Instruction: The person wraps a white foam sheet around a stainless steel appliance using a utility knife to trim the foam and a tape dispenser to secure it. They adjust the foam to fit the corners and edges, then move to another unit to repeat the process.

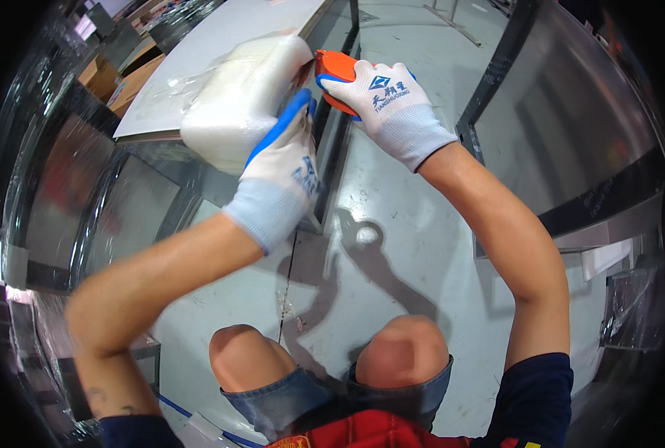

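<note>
My left hand (pixel 288 160), in a white glove with a blue palm, presses against the near end of a white foam block (pixel 235 97) wrapped in clear film. The block sits at the corner of a large flat white panel (pixel 198 56). My right hand (pixel 381 93), gloved the same way, grips an orange tool (pixel 329 67) held against the block's right edge. Most of the tool is hidden under the glove.
Glossy framed panels wrapped in film stand at the left (pixel 93 201) and at the right (pixel 571 127). Cardboard boxes (pixel 116 78) lie at the far left. My bare knees (pixel 400 355) are over a grey concrete floor (pixel 392 246) with scraps of film.
</note>
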Action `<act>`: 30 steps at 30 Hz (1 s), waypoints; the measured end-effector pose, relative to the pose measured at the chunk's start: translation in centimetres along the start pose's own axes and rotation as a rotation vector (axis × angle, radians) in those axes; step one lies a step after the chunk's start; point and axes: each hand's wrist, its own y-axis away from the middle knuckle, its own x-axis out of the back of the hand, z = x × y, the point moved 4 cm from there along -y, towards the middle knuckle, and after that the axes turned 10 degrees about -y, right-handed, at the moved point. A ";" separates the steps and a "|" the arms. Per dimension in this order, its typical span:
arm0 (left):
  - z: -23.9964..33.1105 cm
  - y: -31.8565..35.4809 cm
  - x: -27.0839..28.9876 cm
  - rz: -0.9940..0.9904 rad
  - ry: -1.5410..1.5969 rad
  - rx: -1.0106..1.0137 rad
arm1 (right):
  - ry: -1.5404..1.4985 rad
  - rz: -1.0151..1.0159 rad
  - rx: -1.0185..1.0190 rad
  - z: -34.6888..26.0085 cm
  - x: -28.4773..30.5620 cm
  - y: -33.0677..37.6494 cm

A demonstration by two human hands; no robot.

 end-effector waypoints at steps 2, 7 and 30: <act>1.0 -1.8 -1.8 -0.223 -0.369 -0.180 | 0.018 -0.078 -0.062 -0.7 0.2 -0.6; 2.6 -6.2 -4.8 -0.391 -0.393 -0.187 | -0.007 -0.133 -0.112 -0.3 -1.1 -3.7; -12.4 15.1 -26.7 -0.040 1.840 1.946 | -0.979 -0.273 -1.885 -11.2 13.2 49.0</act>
